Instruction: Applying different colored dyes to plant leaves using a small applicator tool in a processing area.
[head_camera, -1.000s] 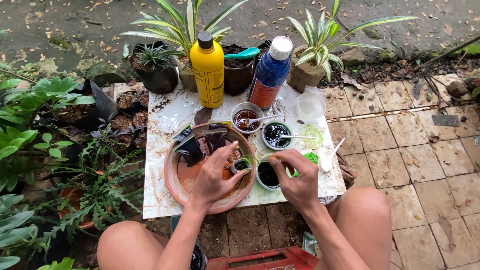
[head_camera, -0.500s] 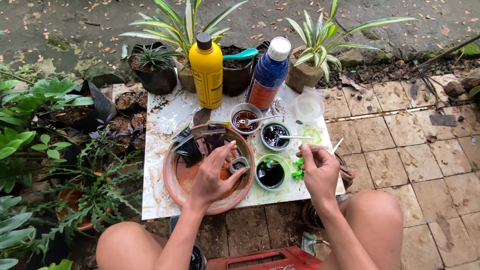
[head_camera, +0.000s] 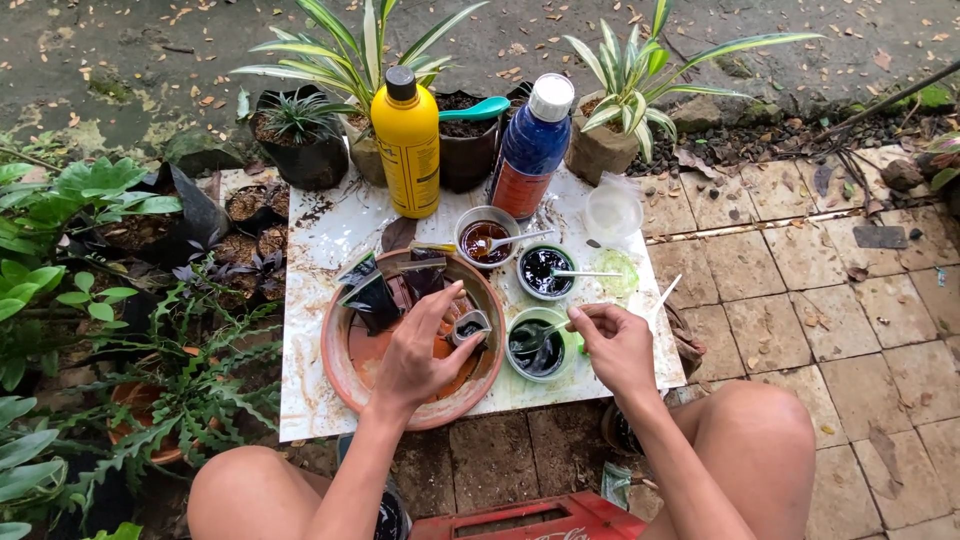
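Observation:
My left hand rests inside a round terracotta dish and grips a small dark-filled cup at its right side. Black plastic pieces lie in the dish's far part. My right hand pinches a thin spoon handle that dips into a green-rimmed cup of dark liquid. Two more small cups stand behind: one with brown liquid, one with dark liquid, each with a spoon in it.
A white board carries it all. A yellow bottle and a blue bottle stand at its back, an empty clear cup at the right. Potted plants crowd the left and back. Paving tiles lie to the right.
My right hand drew back from the green-rimmed cup, then returned and took the spoon handle in it. My left hand stayed in the dish on the small cup.

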